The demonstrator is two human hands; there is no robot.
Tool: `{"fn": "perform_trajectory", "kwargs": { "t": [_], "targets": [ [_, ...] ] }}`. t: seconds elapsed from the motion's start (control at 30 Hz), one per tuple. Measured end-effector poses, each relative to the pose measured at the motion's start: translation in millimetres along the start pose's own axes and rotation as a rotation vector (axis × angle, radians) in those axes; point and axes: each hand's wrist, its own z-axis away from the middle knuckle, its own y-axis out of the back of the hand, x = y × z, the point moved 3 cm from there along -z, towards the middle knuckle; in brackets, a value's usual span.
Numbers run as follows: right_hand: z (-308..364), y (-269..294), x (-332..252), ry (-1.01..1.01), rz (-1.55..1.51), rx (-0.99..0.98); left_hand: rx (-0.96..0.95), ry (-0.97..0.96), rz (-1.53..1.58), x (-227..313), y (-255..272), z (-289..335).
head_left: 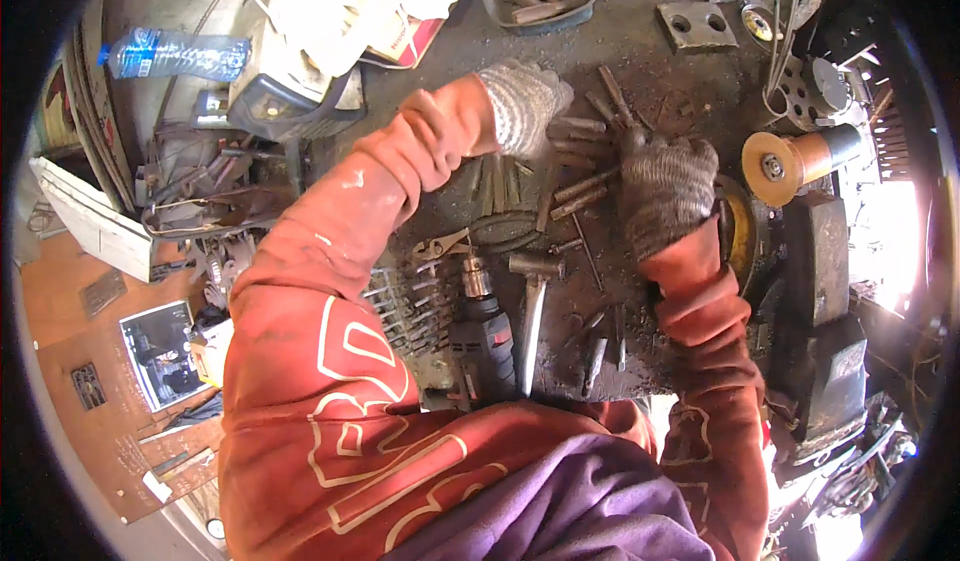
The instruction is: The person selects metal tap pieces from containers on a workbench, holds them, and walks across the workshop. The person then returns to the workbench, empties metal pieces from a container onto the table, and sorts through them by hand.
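Observation:
My left hand (525,109), in a pale knitted glove, is above the far middle of the bench with its fingers curled under and slightly blurred. In a darker, dirty glove, my right hand (668,183) is closed beside a cluster of short metal rods (582,139). Its fingertips are hidden under the glove, so what it grips cannot be made out. More short rods (498,183) lie side by side just nearer than my left hand. Two or three rods (612,93) fan out past the far side of my right hand.
A power drill (483,336) and a hammer (537,291) lie close to my body, with pliers (440,245) alongside. At the far side are a tray of rods (540,23) and a block with two holes (697,28). An orange-faced disc (772,168) stands at right, a plastic bottle (180,56) at far left.

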Motion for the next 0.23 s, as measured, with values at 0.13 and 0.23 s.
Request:
{"fn": "perform_trajectory", "kwargs": {
  "t": [0.13,0.23],
  "targets": [
    [-21.1,-25.6,-16.3,0.03,-0.082,0.022,-0.03,0.101,0.209,-22.4,-10.1,24.0],
    [-18.9,-12.7,-9.0,0.04,-0.332,-0.083,-0.124,0.228,0.286,-13.3,-6.1,33.2]
  ]
}}
